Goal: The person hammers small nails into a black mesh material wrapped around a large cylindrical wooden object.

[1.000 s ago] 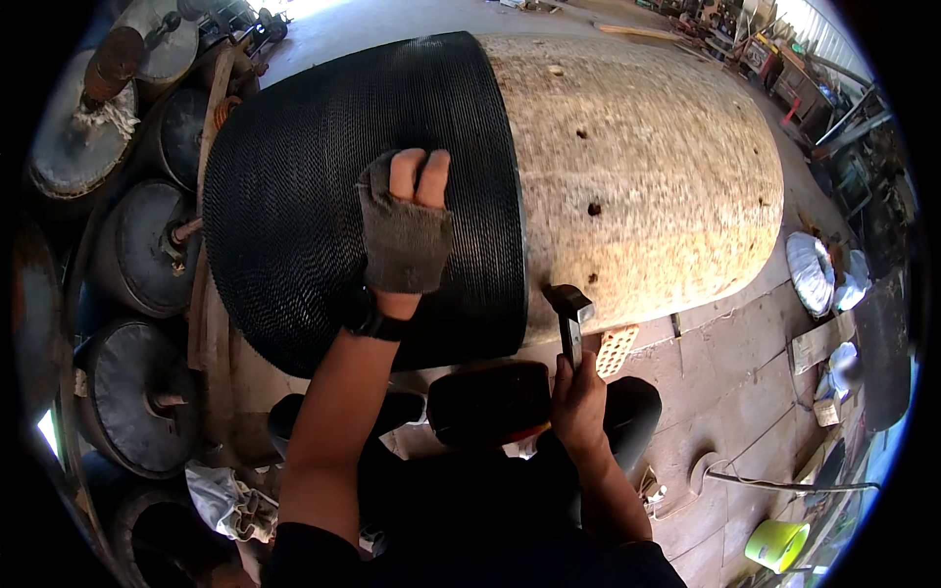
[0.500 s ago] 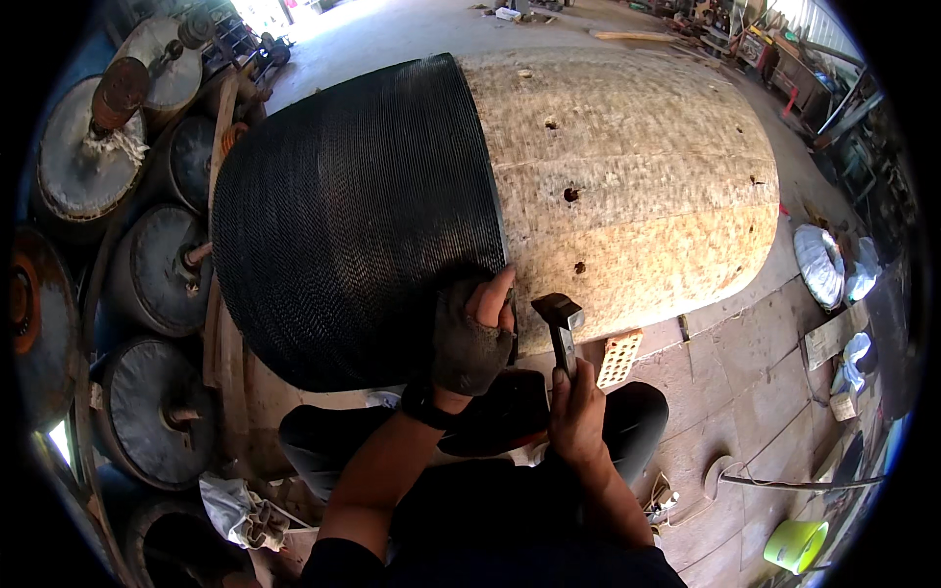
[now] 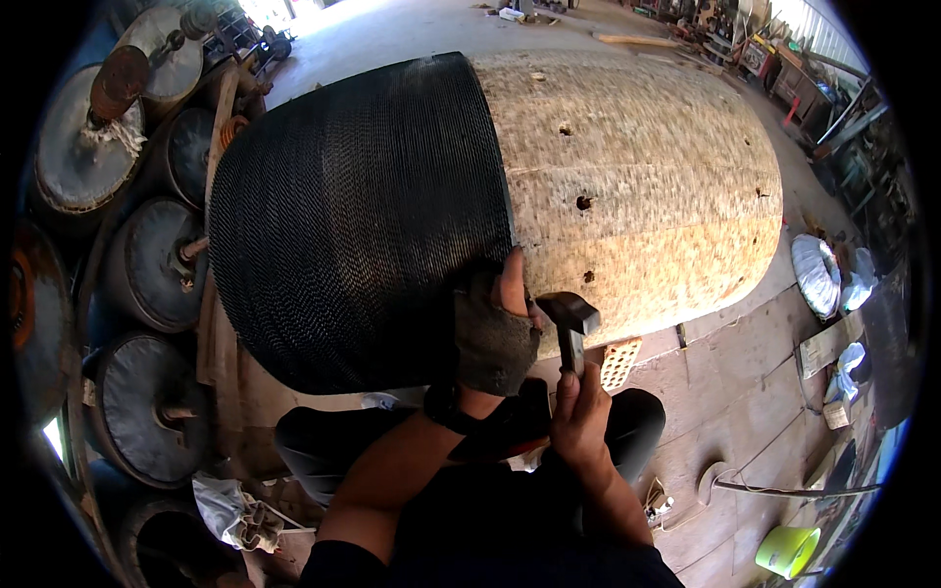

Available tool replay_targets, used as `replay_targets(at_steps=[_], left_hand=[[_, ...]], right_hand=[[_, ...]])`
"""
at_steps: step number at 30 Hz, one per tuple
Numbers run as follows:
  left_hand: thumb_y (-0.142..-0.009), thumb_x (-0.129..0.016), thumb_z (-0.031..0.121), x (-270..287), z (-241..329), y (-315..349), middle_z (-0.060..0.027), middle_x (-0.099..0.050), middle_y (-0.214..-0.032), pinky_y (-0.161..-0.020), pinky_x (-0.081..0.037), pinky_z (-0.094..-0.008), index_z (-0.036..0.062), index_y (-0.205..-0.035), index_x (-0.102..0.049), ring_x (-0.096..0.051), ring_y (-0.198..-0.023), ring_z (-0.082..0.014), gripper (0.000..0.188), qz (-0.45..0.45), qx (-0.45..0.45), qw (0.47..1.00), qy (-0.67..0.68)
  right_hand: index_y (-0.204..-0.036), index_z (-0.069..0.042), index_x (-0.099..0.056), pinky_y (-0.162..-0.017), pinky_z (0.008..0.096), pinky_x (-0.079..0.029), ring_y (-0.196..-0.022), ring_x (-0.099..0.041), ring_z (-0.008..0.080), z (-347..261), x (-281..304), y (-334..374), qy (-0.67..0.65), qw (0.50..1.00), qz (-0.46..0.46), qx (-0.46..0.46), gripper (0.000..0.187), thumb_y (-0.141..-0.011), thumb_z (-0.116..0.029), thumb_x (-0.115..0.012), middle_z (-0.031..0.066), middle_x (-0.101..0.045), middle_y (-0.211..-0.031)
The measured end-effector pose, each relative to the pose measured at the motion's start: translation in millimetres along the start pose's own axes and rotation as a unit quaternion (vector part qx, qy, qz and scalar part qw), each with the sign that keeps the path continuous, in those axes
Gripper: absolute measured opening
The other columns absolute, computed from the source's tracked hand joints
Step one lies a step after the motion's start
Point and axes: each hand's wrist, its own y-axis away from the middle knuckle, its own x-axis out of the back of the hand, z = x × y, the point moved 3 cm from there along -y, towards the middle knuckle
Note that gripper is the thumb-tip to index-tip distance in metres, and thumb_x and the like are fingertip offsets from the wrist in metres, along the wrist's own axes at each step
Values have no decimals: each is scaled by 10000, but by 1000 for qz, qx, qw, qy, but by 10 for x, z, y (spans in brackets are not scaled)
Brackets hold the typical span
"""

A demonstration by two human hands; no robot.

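Closest to me, the right hand (image 3: 580, 416) has its bare fingers wrapped round the handle of a hammer (image 3: 572, 312), the head just beyond them. Beside it, the left hand (image 3: 497, 338), in a dark glove (image 3: 490, 353) that leaves the fingertips bare, lies at the edge of a black ridged cover (image 3: 363, 216); one finger points away from me along that edge. The cover wraps the left part of a big barrel (image 3: 647, 186), lying on its side just beyond both hands' fingers; its bare part is pale, mottled and dotted with dark holes. A holed brick (image 3: 619, 363) sits past the right fingers. The floor (image 3: 730, 392) there is tiled, with a lime bucket (image 3: 787, 551) well off to the right. Far left of the fingers I see drums (image 3: 147, 407) beyond wooden beams (image 3: 218, 333).

The other left fingers are mostly hidden, so I cannot tell whether they pinch anything. The barrel's underside is out of my sight; whether the brick touches it, I cannot tell. My view's dark rim cuts off the outermost drums.
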Motion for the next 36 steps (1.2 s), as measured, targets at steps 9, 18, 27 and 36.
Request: replay_targets(at_steps=[9, 18, 27, 36], left_hand=[[-814, -734, 40, 303, 55, 544, -237, -616, -1261, -960, -510, -474, -31, -1495, -390, -618, -1124, -390, 766, -64, 22, 995, 68], [-942, -654, 218, 109, -26, 2067, -201, -579, -1368, -1031, -493, -470, -10, -1341, -586, -566, -1238, -348, 464, -380, 5, 924, 52], [-930, -650, 228, 193, 7, 1901, -205, -570, -1386, -1075, -460, -453, -2, -1323, -601, -559, -1252, -343, 458, -435, -40, 898, 53], [-968, -618, 209, -70, -73, 2306, -194, -632, -1275, -1015, -516, -445, 14, -1280, -633, -625, -1160, -330, 368, -323, 23, 943, 78]], right_hand=[[-1020, 71, -544, -498, 329, -406, -534, -506, 152, 20, 60, 105, -80, 995, 58, 19, 308, -1063, -228, -486, 87, -535, -632], [-944, 4, -525, -472, 325, -372, -539, -517, 111, -147, 63, 48, -135, 990, 19, -29, 399, -1101, -350, -430, 55, -537, -625], [-904, -48, -526, -483, 256, -368, -549, -475, 79, -31, 9, 70, -138, 986, -5, -95, 391, -1097, -366, -405, -4, -527, -657], [-959, -14, -538, -494, 277, -370, -554, -475, 102, 119, -39, 144, -62, 994, -52, -68, 366, -1091, -348, -465, 8, -512, -619]])
